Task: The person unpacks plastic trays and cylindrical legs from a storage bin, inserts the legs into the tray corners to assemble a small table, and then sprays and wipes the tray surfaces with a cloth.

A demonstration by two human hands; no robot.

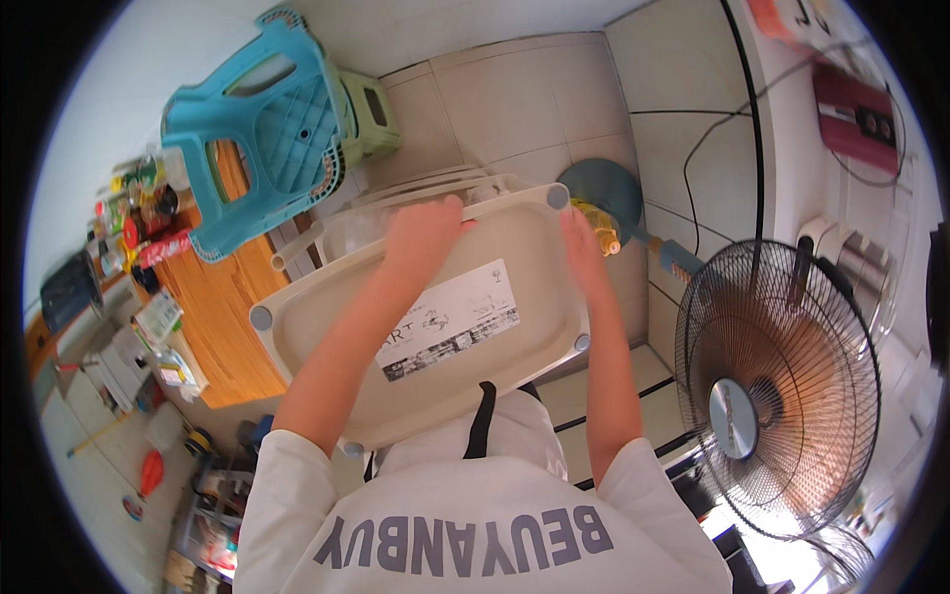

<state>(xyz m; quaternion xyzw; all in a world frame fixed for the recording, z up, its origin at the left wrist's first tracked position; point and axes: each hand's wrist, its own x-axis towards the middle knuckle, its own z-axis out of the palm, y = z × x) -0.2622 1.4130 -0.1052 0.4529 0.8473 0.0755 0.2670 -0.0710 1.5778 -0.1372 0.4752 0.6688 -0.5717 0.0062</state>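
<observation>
Hands (426,233) on beige tray (327,327), fan (777,386) beside.

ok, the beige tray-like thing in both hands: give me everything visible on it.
The beige tray looks like moulded plastic: a rounded rectangle with a raised rim, grey round caps at its corners and a black-and-white printed label in the middle. It is held tilted in front of the torso. The left hand grips its far edge, the right hand lies along its right side. A black strap hangs over its near edge.
</observation>
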